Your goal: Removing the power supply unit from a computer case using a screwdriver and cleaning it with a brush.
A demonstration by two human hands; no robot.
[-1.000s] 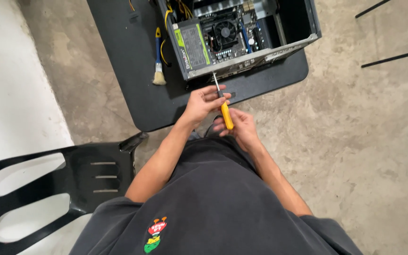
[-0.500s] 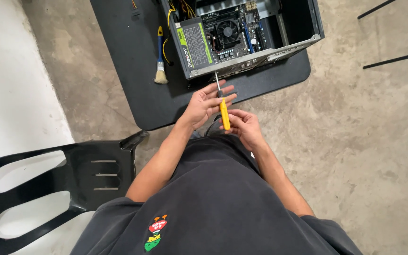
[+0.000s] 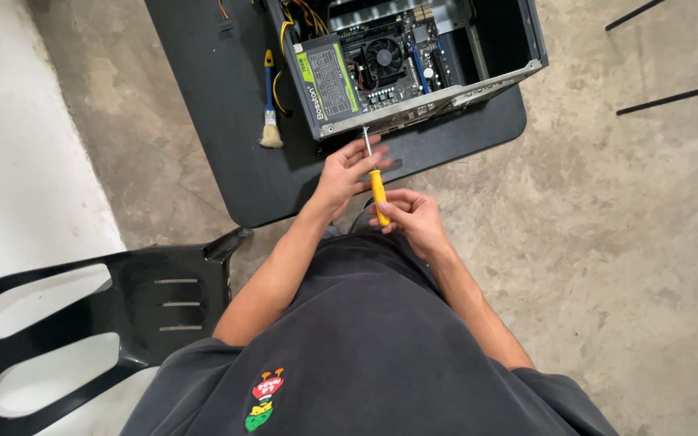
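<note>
Right hand [image 3: 410,220] is gripping a yellow screwdriver [image 3: 378,194]; left hand [image 3: 347,171], fingers spread, is steadying its shaft toward the computer case [image 3: 446,95] at 12 o'clock; a slip could likely gouge the case

Yellow handle on the screwdriver [image 3: 377,190]; blue-and-yellow handle, pale bristles on the brush [image 3: 269,101]; black counter [image 3: 203,97]; grey computer case [image 3: 414,64]; mottled grey-brown floor [image 3: 607,242].
</note>
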